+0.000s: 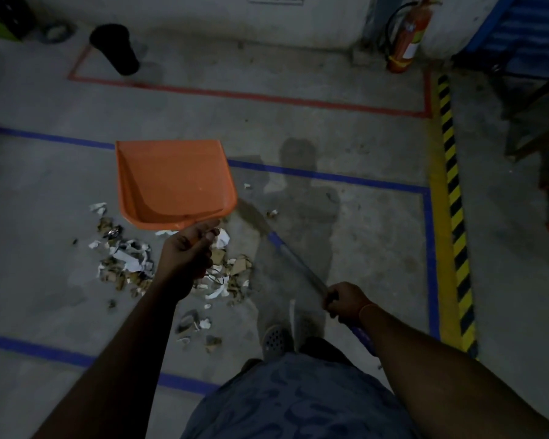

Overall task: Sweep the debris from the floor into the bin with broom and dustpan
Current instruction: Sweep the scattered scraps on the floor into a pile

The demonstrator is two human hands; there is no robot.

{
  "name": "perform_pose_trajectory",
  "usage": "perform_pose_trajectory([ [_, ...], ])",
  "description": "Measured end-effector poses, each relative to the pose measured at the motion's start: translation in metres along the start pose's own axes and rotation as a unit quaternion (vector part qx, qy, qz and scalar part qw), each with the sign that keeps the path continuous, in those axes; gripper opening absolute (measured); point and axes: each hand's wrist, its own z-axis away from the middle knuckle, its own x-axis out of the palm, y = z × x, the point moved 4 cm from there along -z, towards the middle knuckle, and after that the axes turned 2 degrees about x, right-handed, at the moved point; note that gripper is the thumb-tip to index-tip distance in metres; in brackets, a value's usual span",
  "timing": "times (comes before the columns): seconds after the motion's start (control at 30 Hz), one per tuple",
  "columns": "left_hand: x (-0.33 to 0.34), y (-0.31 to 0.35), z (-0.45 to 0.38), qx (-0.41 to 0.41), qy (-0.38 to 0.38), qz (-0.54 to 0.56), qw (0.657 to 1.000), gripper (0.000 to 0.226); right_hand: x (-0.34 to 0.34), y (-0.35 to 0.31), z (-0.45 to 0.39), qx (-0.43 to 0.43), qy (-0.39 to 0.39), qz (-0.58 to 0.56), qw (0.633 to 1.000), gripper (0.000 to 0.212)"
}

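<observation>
A person's right hand (346,302) is closed around a broom (293,258) handle, its head on the concrete floor (362,147) ahead. The left hand (189,248) grips an orange dustpan (171,180) by its handle, the empty pan raised just beyond the fingers, above scattered debris (130,267). A black bin (114,47) stands well apart near the wall.

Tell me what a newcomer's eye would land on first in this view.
The bright orange dustpan, held up empty by the left hand above the floor at centre, stands out most. Below it lies a scatter of torn paper and cardboard debris. The right hand grips the broom handle, and a black bin stands far off at upper left.
</observation>
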Motion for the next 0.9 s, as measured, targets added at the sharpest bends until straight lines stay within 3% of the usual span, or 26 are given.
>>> perform_pose_trajectory([
  [0.17, -0.009, 0.001, -0.008, -0.003, 0.015, 0.024, 1.0, 0.026, -0.03, 0.0, -0.028, 0.062, 0.066, -0.049, 0.995, 0.015],
  [0.3, -0.021, 0.007, -0.014, -0.014, 0.086, 0.004, 0.996, 0.021, -0.033, -0.008, -0.055, 0.096, 0.045, -0.054, 0.993, 0.011],
  [0.4, -0.035, 0.012, -0.018, -0.005, 0.122, 0.003, 0.992, 0.022, -0.018, -0.028, -0.077, 0.073, 0.008, 0.006, 0.997, 0.007],
  [0.53, -0.058, 0.013, -0.019, -0.005, 0.146, 0.005, 0.989, 0.023, 0.004, -0.073, -0.092, 0.014, -0.07, 0.052, 0.996, 0.017],
  [0.73, -0.091, 0.011, -0.019, 0.001, 0.155, 0.018, 0.988, 0.023, 0.015, -0.112, -0.085, -0.033, -0.049, 0.047, 0.997, 0.018],
  [0.9, -0.138, 0.012, -0.011, 0.021, 0.12, 0.009, 0.992, 0.023, 0.047, -0.107, -0.066, -0.007, 0.011, 0.043, 0.999, 0.022],
])
